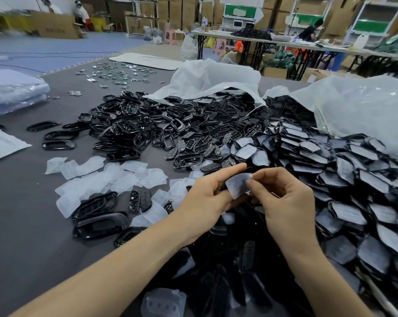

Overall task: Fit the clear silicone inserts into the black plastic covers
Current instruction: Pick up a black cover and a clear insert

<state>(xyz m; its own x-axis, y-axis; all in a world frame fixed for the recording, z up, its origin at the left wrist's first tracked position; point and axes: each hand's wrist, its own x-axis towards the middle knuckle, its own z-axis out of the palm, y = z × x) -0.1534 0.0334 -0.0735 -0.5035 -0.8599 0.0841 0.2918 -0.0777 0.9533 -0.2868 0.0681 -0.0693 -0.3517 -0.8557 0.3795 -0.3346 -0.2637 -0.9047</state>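
Observation:
My left hand (207,200) holds a black plastic cover, mostly hidden behind a clear silicone insert (238,185) that lies on it. My right hand (282,197) pinches the insert's right edge between thumb and forefinger. Loose clear inserts (111,177) lie scattered on the grey table to the left. Several loose black covers (138,200) lie among them. A big heap of covers with inserts fitted (344,179) fills the right side.
A pile of black frames and button plates (161,124) spills from white plastic bags (216,76) at the back. Larger black bezels (99,225) lie near left. Wrapped packs (12,92) and a paper sheet (3,143) sit far left. One clear insert (163,303) lies near the front edge.

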